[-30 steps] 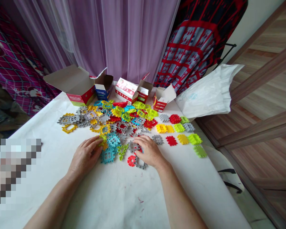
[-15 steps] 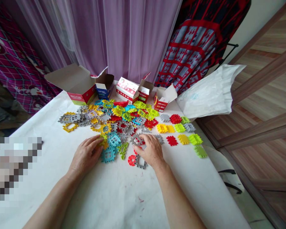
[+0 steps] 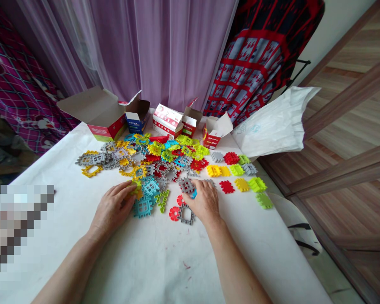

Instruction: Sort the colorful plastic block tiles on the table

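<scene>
Coloured plastic pieces lie in a heap (image 3: 161, 164) across the middle of the table. My left hand (image 3: 114, 207) rests at its left front, fingers curled round a yellow-green piece (image 3: 136, 188), beside light-blue window pieces (image 3: 143, 207). My right hand (image 3: 204, 200) is closed at the right front, fingertips on a grey lattice piece (image 3: 186, 185); a bit of blue shows under the fingers. Just left of it lie a grey frame piece (image 3: 185, 214) and red flower-like pieces (image 3: 174, 213). A green triangular piece (image 3: 161, 200) lies between my hands.
Sorted square pieces, among them a red one (image 3: 227, 187), lie on the right. Open small boxes, one blue (image 3: 137, 122), and a white bag (image 3: 269, 126) stand along the back of the white-covered table (image 3: 145, 266). A blurred patch covers the left edge.
My right hand has shifted slightly right, and more of the grey lattice piece and a blue bit now show by its fingers. My left hand stays almost in place.
</scene>
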Demonstrator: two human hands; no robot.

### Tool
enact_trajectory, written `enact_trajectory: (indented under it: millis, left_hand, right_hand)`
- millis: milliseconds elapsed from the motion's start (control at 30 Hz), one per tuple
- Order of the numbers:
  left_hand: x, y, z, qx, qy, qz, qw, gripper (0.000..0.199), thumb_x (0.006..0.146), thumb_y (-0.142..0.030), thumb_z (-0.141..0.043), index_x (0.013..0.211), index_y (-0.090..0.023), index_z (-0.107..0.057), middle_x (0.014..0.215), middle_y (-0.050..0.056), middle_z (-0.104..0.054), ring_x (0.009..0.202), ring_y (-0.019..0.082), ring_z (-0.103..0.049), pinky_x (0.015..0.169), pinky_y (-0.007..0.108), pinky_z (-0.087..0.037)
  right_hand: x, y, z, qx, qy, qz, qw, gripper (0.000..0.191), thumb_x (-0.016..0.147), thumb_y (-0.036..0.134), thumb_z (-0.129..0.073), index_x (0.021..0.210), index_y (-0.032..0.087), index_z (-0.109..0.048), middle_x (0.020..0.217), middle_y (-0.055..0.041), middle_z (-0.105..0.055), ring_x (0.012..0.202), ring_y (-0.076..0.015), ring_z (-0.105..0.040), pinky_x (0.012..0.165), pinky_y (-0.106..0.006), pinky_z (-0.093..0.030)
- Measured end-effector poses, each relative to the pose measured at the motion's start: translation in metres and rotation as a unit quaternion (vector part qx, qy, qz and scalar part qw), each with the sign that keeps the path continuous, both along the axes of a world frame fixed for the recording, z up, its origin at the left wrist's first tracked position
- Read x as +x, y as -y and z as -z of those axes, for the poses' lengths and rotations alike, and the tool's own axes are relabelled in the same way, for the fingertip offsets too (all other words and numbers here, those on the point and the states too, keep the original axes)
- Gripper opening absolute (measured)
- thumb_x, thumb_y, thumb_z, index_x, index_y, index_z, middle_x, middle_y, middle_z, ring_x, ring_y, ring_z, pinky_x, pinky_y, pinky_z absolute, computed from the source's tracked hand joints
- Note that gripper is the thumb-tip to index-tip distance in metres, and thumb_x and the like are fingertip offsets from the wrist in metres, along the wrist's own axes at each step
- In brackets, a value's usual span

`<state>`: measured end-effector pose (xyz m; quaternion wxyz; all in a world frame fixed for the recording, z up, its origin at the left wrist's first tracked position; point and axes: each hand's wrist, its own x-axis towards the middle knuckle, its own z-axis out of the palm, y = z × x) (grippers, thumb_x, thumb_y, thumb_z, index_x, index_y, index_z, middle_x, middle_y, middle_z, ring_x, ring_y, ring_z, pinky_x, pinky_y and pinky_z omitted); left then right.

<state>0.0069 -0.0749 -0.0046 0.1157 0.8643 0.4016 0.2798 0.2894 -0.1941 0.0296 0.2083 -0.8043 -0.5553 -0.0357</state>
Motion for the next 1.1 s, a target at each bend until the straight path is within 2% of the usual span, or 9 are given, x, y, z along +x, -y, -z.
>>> enact_trajectory:
  millis: [267,467,600,767,900,1100]
  left_hand:
    - [-0.001,0.0,-0.002,-0.015,-0.002,0.001,1.0,0.047,0.097,-0.054,-0.043,0.119,-0.025,-0.073,0.132,0.01,-0.071,0.117,0.028,-0.068,0.104,0.045,-0.055]
    - [-0.001,0.0,0.0,-0.015,0.001,0.002,1.0,0.047,0.096,-0.054,-0.043,0.12,-0.025,-0.073,0.132,0.009,-0.071,0.116,0.028,-0.068,0.103,0.046,-0.055]
    - [-0.001,0.0,0.0,-0.012,0.002,0.003,1.0,0.048,0.097,-0.054,-0.044,0.12,-0.024,-0.073,0.131,0.01,-0.071,0.116,0.028,-0.068,0.102,0.045,-0.055]
    - [-0.001,0.0,-0.001,-0.016,0.0,0.0,1.0,0.047,0.096,-0.054,-0.043,0.121,-0.026,-0.073,0.131,0.009,-0.071,0.117,0.028,-0.068,0.105,0.045,-0.054]
    - [-0.001,-0.001,0.0,-0.017,0.001,-0.001,1.0,0.047,0.096,-0.054,-0.044,0.12,-0.026,-0.073,0.132,0.008,-0.071,0.117,0.028,-0.068,0.105,0.045,-0.054]
    - [-0.002,-0.002,0.002,-0.012,0.003,0.001,1.0,0.05,0.096,-0.056,-0.042,0.12,-0.025,-0.073,0.131,0.009,-0.071,0.116,0.028,-0.068,0.104,0.045,-0.055]
  right_hand:
    - [0.0,0.002,0.009,-0.001,-0.001,0.001,1.0,0.026,0.081,0.03,-0.075,0.105,0.02,-0.068,0.107,-0.0098,-0.073,0.104,-0.0278,-0.061,0.093,-0.039,-0.043]
    - [0.001,0.001,0.008,0.02,0.004,0.004,1.0,0.024,0.083,0.029,-0.073,0.105,0.02,-0.069,0.107,-0.0097,-0.074,0.103,-0.0268,-0.061,0.093,-0.038,-0.043]
    - [0.018,0.007,0.009,0.05,0.016,0.031,0.998,0.024,0.085,0.03,-0.069,0.106,0.02,-0.069,0.107,-0.0102,-0.074,0.101,-0.026,-0.063,0.091,-0.036,-0.044]
    - [0.052,0.025,0.016,0.073,0.03,0.116,0.99,0.028,0.084,0.036,-0.068,0.108,0.021,-0.068,0.102,-0.0094,-0.075,0.099,-0.0258,-0.064,0.086,-0.034,-0.046]
    - [0.064,0.033,0.017,0.058,0.032,0.158,0.985,0.027,0.084,0.037,-0.068,0.107,0.023,-0.067,0.1,-0.0069,-0.075,0.095,-0.0243,-0.065,0.079,-0.032,-0.046]
    - [0.061,0.032,0.011,-0.001,0.021,0.157,0.987,0.027,0.084,0.035,-0.07,0.108,0.022,-0.069,0.101,-0.0086,-0.075,0.095,-0.025,-0.066,0.077,-0.032,-0.045]
